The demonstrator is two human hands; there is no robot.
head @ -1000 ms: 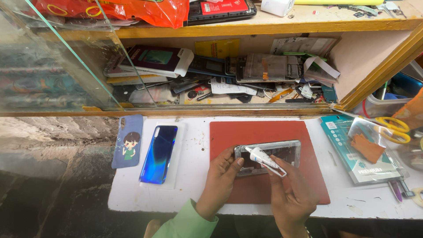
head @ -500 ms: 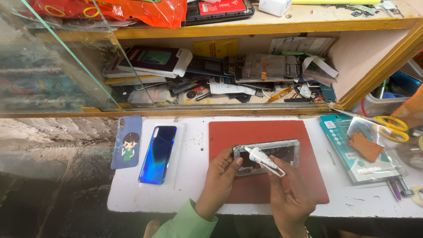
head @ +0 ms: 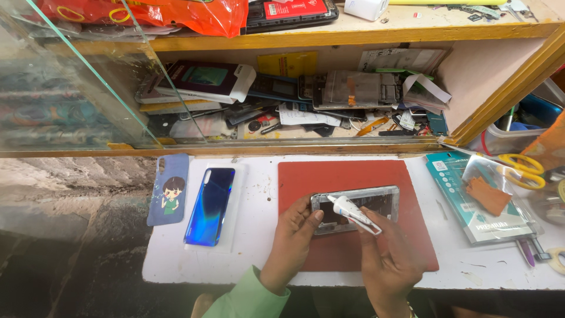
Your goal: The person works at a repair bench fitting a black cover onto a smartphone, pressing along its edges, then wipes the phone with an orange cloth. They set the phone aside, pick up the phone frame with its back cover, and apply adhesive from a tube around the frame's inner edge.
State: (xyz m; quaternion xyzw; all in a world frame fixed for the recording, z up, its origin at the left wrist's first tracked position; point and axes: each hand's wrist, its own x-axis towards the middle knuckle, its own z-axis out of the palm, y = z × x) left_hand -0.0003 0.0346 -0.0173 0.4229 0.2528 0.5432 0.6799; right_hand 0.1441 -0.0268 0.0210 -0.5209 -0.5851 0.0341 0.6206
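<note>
An opened phone with a silver frame lies on a red work mat on the white table. My left hand grips the phone's left end, thumb on its edge. My right hand holds a small white glue tube tilted over the phone, its nozzle pointing to the phone's left part. A shiny blue phone back cover lies left of the mat, and beside it a pale blue phone case with a cartoon figure.
A teal flat package with an orange scrap and yellow scissors lies at the right. A wooden shelf behind the table holds several phone parts and boxes. A glass pane stands at the left.
</note>
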